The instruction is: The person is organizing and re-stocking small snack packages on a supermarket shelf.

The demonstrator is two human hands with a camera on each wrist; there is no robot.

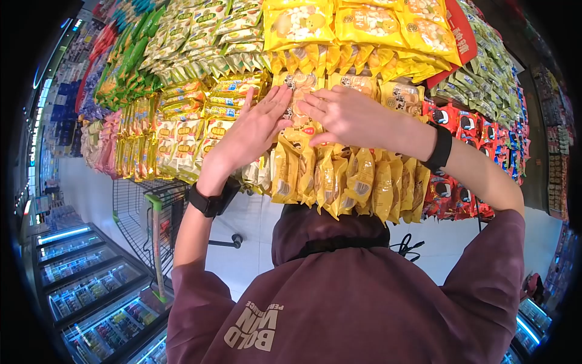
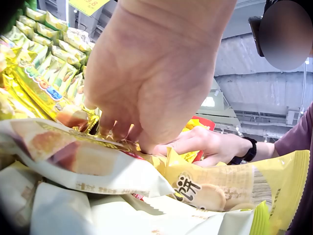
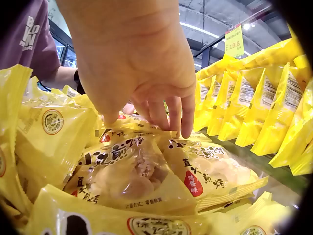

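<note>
In the head view the left hand (image 1: 253, 130) and right hand (image 1: 357, 116) lie palms down, side by side, over yellow biscuit packets (image 1: 330, 173) on a display. In the left wrist view the left hand (image 2: 151, 73) reaches down beside a white packet (image 2: 93, 161), its fingertips partly hidden among the packets. The right wrist view has the right hand (image 3: 142, 63) with fingers extended downward, fingertips touching the yellow packets (image 3: 127, 176). Neither hand is seen gripping a packet.
Larger yellow bags (image 1: 370, 27) hang over the display's far part. Green-white packets (image 1: 203, 36) are at the upper left, red packets (image 1: 442, 188) at the right. A shopping cart (image 1: 156, 242) stands behind at the left, near lit freezers (image 1: 91, 267). A price sign (image 3: 234, 41) hangs above.
</note>
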